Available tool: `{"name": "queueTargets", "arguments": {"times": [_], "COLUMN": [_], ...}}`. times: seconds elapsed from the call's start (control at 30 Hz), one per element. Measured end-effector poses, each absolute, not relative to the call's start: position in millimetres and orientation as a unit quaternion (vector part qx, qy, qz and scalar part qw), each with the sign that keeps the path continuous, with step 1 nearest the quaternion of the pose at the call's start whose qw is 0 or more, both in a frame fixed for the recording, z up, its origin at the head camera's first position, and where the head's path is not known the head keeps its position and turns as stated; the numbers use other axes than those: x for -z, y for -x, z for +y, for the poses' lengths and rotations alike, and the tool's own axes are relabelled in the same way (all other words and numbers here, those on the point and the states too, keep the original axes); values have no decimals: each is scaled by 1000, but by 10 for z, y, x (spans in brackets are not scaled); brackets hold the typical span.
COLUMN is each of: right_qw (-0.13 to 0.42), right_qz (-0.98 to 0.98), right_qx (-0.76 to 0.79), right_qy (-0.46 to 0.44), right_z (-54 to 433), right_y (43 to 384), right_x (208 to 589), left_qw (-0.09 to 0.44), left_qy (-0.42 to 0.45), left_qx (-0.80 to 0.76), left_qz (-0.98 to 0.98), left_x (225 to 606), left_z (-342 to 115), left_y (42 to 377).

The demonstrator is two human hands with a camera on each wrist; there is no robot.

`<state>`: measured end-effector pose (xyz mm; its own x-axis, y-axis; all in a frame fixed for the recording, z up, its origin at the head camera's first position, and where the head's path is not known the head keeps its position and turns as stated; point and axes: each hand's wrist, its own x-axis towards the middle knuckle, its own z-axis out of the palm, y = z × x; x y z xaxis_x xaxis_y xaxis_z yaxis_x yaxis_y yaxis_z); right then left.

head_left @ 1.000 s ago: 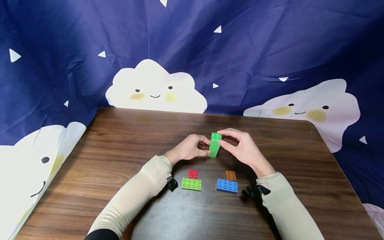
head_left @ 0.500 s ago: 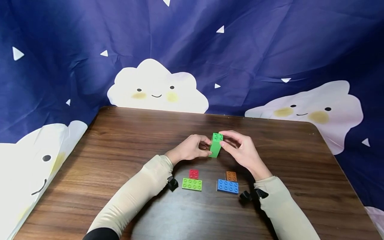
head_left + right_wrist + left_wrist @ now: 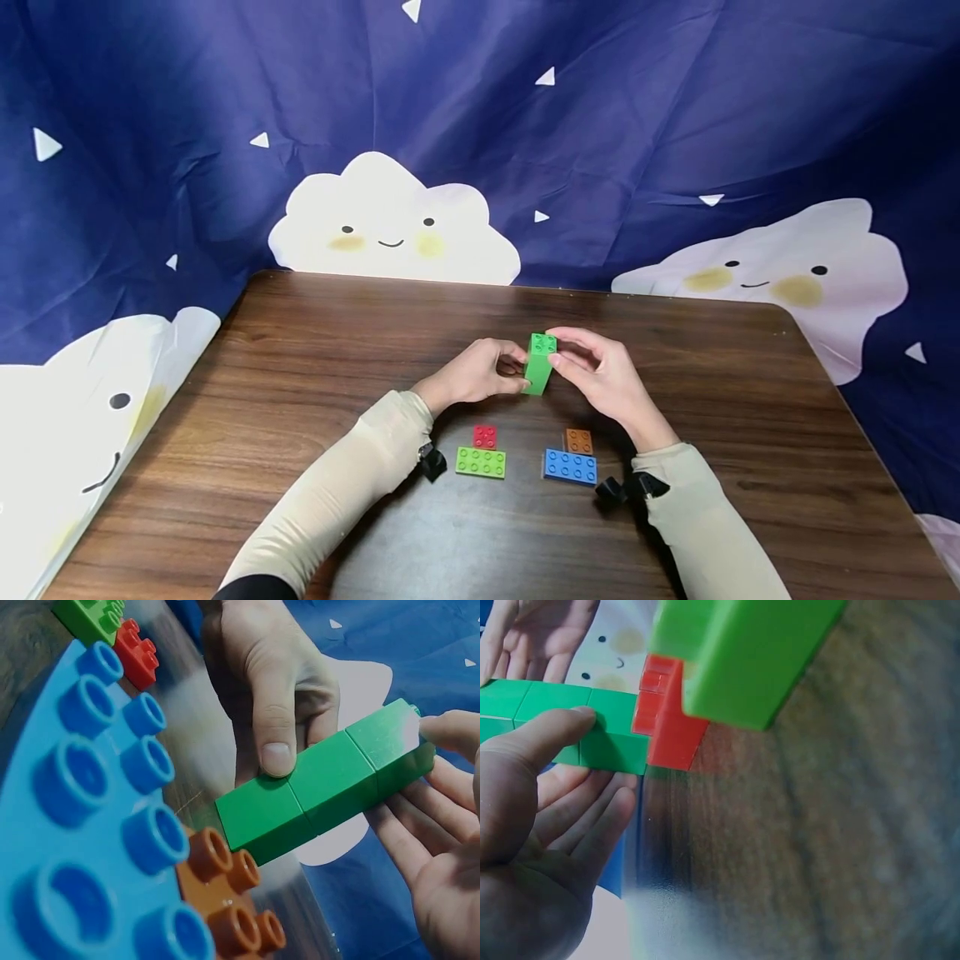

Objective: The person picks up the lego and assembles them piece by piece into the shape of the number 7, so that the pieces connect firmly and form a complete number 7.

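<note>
An upright tower of green toy building bricks (image 3: pixel 537 372) stands near the middle of the table, one brick stacked on another, with studs on top. My left hand (image 3: pixel 474 372) grips its lower part; in the left wrist view the thumb presses one side, while the fingers lie behind. At the tower's top, my right hand (image 3: pixel 606 377) pinches the uppermost brick between thumb and fingers. Three bricks in a row show in the right wrist view, with seams (image 3: pixel 302 802) between them. Part of the stack's far side is hidden by the fingers.
Nearer to me on the wooden table (image 3: pixel 360 308) lie a small red brick (image 3: pixel 484 437) beside a longer lime brick (image 3: pixel 480 462). To their right are a small orange brick (image 3: pixel 578 441) and a longer blue brick (image 3: pixel 570 467). A cloud-patterned blue cloth (image 3: pixel 585 125) hangs behind.
The right wrist has shifted slightly left and turned a little. Both hands keep their hold on the green tower, and the loose bricks stay where they were.
</note>
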<state>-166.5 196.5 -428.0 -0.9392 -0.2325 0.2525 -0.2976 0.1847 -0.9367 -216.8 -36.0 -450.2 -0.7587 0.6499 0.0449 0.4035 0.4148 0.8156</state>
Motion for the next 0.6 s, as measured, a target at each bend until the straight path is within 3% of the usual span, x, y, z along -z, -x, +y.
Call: {"name": "queueTargets", "arguments": {"times": [0.6], "right_qw": [11], "right_qz": [-786], "right_qx": [-594], "right_qy": [-169], "right_z": [2009], "right_y": [1677], "right_x": [4260], "left_qw": [134], "left_qy": [-319], "left_qx": [-420], "left_qz": [839], "left_x": [4488], "left_z": [-428], "left_y": [2153]}}
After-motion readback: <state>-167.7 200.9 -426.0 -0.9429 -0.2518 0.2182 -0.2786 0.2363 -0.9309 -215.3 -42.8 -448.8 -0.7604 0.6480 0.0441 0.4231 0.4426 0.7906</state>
